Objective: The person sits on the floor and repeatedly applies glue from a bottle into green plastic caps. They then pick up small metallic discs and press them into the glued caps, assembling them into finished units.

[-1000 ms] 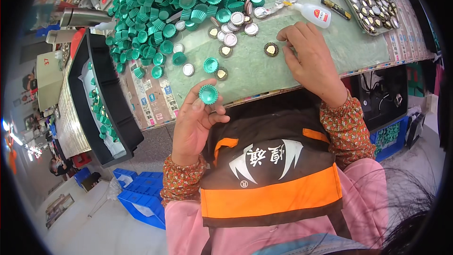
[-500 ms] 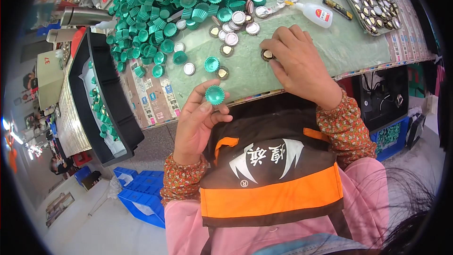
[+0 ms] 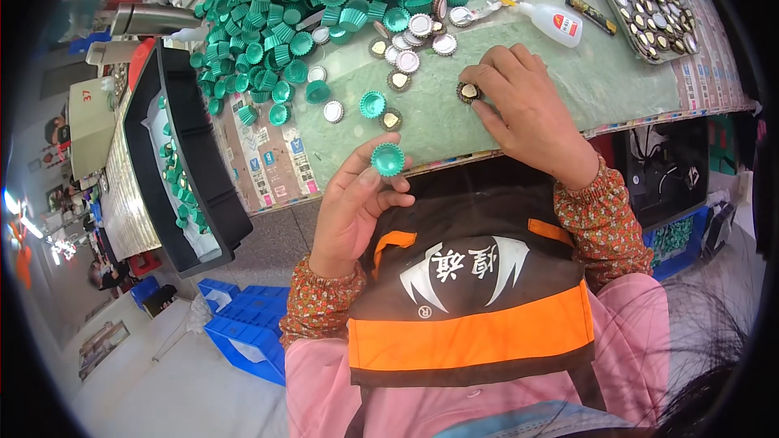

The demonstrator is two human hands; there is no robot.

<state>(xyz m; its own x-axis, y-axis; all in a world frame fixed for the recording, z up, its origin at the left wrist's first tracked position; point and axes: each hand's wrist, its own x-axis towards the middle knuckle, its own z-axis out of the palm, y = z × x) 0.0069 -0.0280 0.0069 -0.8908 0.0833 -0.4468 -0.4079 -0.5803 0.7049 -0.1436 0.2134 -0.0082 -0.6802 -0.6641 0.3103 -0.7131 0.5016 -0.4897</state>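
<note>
Between the thumb and fingers of my left hand [image 3: 357, 199] is a green fluted cap [image 3: 388, 159], its hollow side facing up, held just off the table's near edge. My right hand [image 3: 526, 113] rests on the green tabletop, its thumb and fingertips closed at the rim of a dark crimped bottle cap [image 3: 469, 92] with a pale piece inside. Left of that cap lie another dark cap [image 3: 390, 120] and a loose green cap [image 3: 372, 104]. Beyond them is a scatter of silver-backed caps [image 3: 408, 61], beside a big heap of green caps [image 3: 276, 28].
A white glue bottle [image 3: 556, 24] with a yellow tip lies near a dark marker-like tube [image 3: 591, 14]. At the far right, a tray [image 3: 659, 55] holds many caps. A black bin [image 3: 203, 186] with green caps stands left; blue crates [image 3: 251, 328] sit on the floor.
My left hand has moved slightly right and away from me with the green cap. My right hand stays at the dark bottle cap. The whole view has shifted a little.
</note>
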